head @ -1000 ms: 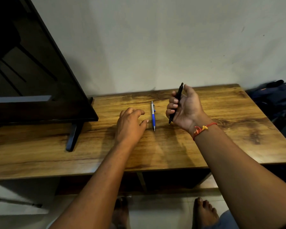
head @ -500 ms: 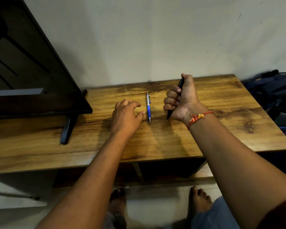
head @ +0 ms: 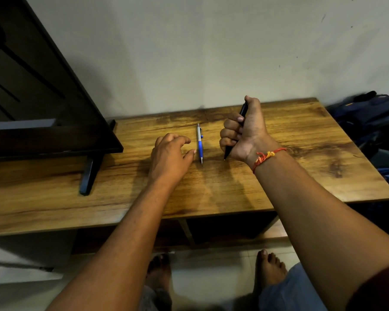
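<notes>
Two pens are in play on the wooden tabletop (head: 301, 158). Your right hand (head: 245, 133) is clenched in a fist round the black pen (head: 243, 110), holding it steeply tilted with your thumb over its upper end. Its tip pokes out below your little finger, pointing down at the wood, and I cannot tell whether it touches. A red and yellow thread bracelet (head: 265, 156) sits on that wrist.

Your left hand (head: 169, 158) grasps nothing. It is low over the tabletop, palm down, with the fingers loosely curled and the thumb stretched toward the blue pen (head: 200, 147), just beside it. The blue pen lies flat between your two hands, its tip toward you and its clip end toward the wall.

To your left a dark flat screen (head: 43, 97) stands on the tabletop, with its stand foot (head: 90, 173) well apart from your left hand. A dark blue bag (head: 368, 117) lies off the right end of the tabletop. Your bare feet (head: 271, 268) show on the floor below.
</notes>
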